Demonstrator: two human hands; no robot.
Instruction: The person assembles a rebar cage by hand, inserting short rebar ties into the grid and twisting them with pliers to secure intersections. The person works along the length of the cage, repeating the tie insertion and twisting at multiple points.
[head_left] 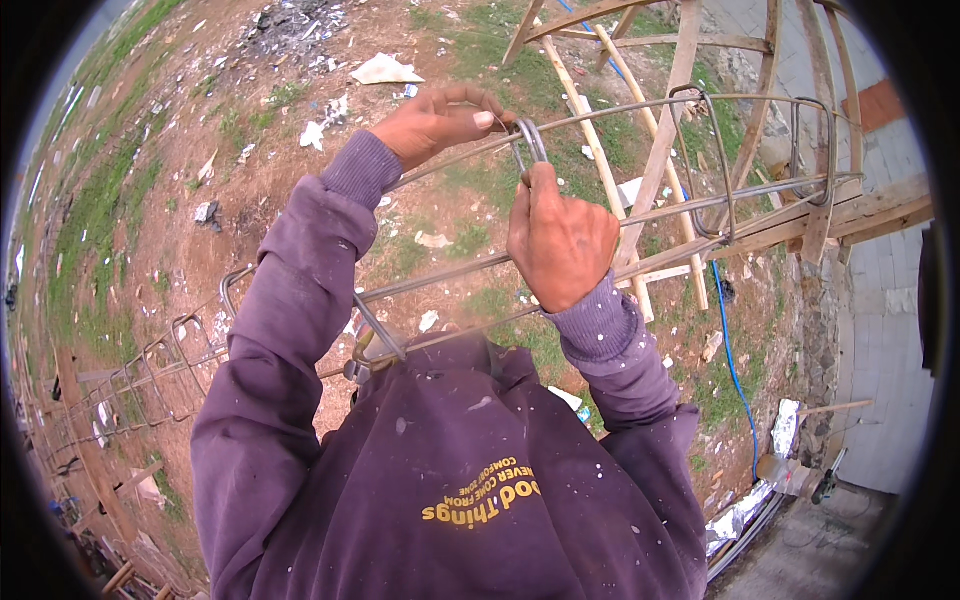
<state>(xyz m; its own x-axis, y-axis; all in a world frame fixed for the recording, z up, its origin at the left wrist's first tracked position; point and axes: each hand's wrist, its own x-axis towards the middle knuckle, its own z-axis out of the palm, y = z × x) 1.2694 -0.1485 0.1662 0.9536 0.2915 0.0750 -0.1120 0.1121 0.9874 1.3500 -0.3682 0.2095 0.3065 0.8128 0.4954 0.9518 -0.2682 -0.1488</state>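
1. The bent steel loops (533,140) are located near the middle of the scene, apparently hooked over the far bar (460,157) of a long steel cage (435,277).
2. The loops are held low on their near side by the right hand (562,235); its grip is closed firmly around them, probably so that they are kept from sliding or swinging along the bar.
3. The left hand (445,118) is placed just beyond and to the left of the loop tops. Its grip is narrow, with thumb and forefinger brought close together; whether a thin strand is pinched there cannot be told. The tips are set close to the crossing of loop and bar, seemingly for fine work at that point.
4. Both arms are stretched forward over the near bars, since the far bar is otherwise out of reach.
5. Another loop (380,326) is seen at the near left, and squarish loops (721,160) are spaced along the bars to the right, where the cage seems to be borne by a timber beam (890,205), probably to lift it to working height.
6. A blue hose (734,375) is laid on the littered ground (180,150) at the right.
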